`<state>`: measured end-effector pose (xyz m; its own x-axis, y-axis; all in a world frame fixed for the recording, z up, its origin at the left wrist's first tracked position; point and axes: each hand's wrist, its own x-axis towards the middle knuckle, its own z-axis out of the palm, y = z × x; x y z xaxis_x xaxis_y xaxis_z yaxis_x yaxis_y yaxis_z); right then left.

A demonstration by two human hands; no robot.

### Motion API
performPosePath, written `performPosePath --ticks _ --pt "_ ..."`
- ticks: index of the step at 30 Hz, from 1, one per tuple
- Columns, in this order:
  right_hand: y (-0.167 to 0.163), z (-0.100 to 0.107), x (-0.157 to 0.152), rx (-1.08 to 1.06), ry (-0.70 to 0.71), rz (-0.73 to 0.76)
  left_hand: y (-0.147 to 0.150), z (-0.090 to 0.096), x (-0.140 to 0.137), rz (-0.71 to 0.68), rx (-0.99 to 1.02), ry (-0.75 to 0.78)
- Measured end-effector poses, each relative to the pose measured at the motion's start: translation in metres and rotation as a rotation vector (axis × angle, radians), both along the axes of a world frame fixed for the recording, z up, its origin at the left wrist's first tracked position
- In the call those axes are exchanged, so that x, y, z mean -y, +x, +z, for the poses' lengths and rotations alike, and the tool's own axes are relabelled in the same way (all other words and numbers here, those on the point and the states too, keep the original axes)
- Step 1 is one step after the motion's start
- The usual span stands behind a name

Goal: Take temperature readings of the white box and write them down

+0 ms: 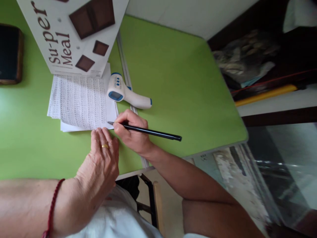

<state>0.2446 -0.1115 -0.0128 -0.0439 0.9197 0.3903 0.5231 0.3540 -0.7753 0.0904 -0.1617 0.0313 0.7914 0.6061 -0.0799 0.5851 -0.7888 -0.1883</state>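
Note:
A slim black pen (158,133) is pinched in my right hand (135,134), its tip at the lower right corner of a stack of paper sheets (81,102). Rows of small handwriting cover most of the top sheet. Lying flat, the fingers of my left hand (102,160) rest at the sheet's near edge; a gold ring is on one finger and a red braided cord circles the wrist. Just beyond my right hand, a white and blue infrared thermometer (135,99) lies on its side, partly over the paper's right edge.
A white box printed "Su-per Meal" (56,29) stands at the far edge of the sheets. At left lies a dark phone-like object (11,54). The green table (178,82) has a metal seam. Cluttered shelving (247,62) and a yellow rod (267,95) are to the right.

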Motion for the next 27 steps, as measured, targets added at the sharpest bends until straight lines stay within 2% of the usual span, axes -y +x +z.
performPosePath --ticks 7,20,27 --pt "0.0005 -0.0007 0.0001 0.0 0.009 -0.019 -0.0002 0.0017 -0.0005 -0.013 -0.03 0.024" --pt "0.0001 0.0005 -0.0004 -0.019 0.027 0.014 -0.0005 0.0022 0.0002 -0.006 -0.043 -0.017" --pt "-0.0003 0.0006 -0.0004 0.017 0.019 0.006 -0.001 -0.0005 0.0012 0.002 0.011 -0.018"
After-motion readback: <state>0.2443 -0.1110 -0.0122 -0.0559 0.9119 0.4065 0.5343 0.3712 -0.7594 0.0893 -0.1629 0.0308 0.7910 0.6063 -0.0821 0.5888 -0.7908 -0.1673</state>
